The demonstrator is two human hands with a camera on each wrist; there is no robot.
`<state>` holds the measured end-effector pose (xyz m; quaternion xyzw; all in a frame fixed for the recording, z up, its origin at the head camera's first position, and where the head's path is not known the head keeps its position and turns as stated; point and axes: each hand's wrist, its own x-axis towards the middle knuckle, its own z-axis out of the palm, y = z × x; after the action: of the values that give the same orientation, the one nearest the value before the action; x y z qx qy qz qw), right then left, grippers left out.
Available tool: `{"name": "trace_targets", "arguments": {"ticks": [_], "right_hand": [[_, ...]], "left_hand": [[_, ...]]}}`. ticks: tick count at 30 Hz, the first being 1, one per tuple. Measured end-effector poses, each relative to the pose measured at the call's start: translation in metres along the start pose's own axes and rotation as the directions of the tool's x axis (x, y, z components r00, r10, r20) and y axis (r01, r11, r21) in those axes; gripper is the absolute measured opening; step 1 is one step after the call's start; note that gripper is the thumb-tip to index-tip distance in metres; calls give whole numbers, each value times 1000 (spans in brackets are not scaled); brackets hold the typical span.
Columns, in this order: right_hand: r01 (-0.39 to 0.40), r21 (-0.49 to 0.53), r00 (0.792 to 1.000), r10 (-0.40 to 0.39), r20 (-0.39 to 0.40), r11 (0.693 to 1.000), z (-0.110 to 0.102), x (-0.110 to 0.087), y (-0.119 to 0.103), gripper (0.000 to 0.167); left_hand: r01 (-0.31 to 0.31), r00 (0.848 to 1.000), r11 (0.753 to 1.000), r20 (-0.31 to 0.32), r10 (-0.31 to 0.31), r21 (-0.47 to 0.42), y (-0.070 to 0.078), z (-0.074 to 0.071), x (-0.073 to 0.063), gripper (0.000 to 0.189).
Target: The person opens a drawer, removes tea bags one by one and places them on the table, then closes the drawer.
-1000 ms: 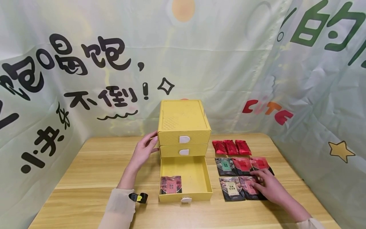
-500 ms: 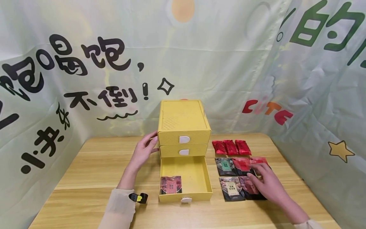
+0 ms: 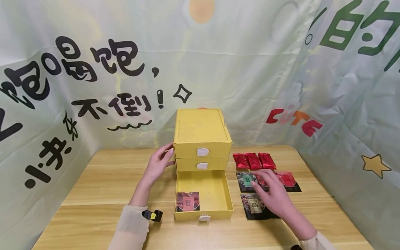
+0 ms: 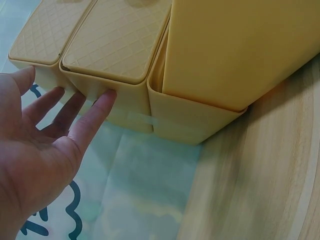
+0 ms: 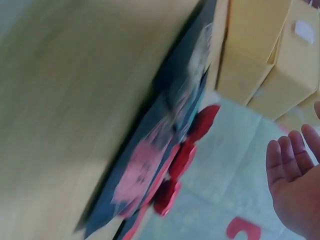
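A yellow three-drawer box (image 3: 201, 126) stands on the table with its bottom drawer (image 3: 215, 187) pulled out. Inside that drawer, at the front left, lies a pink-label pouch (image 3: 188, 202). My left hand (image 3: 157, 165) touches the box's left side with extended fingers (image 4: 97, 112). My right hand (image 3: 276, 196) hovers over the pouches on the right, its fingers loosely extended and holding nothing in the right wrist view. Near its fingertips is a green-label pouch (image 3: 244, 183). A cream-label pouch (image 3: 252, 208) lies below, and a red-label pouch (image 3: 289, 180) to the right. The hand hides much of the others.
Three small shiny red packets (image 3: 253, 160) lie in a row behind the pouches. A printed cloth (image 3: 200, 69) hangs behind and beside the wooden table (image 3: 118, 173). The upper two drawers (image 3: 187, 150) are closed.
My right hand has moved left, from above the right-hand pouches to beside the green-label pouch. The left hand stays against the box. The pouches' arrangement shows no clear change.
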<state>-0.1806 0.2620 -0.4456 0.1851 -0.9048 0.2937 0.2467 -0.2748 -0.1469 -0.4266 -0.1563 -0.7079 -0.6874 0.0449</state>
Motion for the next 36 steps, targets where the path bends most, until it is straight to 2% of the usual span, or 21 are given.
{"name": "trace_targets", "arguments": {"ticks": [6,14,20,24,29,32,36], "right_hand": [[4,51,998,-7,57,999,14,9,-19,33],[83,79,990,-92,112,993,32,21,-40,39],[82,57,970,-92,224,995,46,24,-54,47],[103,6,936,-99,338,995,54,26,-65,54],[171,-37,876,-135,463,985,66,32,-78,63],[196,-35,841,-150,519,980,74,36,-85,64],[196,-43,813,-138,566,980,86,42,-93,67]], "left_hand": [[-2,1000,1000,2,2,-1,0,1,1,49],[-3,1000,1000,6,3,2,-1,1,3,49],[-7,1000,1000,12,7,-11,0,2,3,48],[-4,1000,1000,15,4,-9,0,3,3,49],[5,1000,1000,1,-5,-1,0,2,1,49],[7,1000,1000,-4,-7,1,0,1,1,49],[12,1000,1000,-5,-12,-2,0,0,1,49]]}}
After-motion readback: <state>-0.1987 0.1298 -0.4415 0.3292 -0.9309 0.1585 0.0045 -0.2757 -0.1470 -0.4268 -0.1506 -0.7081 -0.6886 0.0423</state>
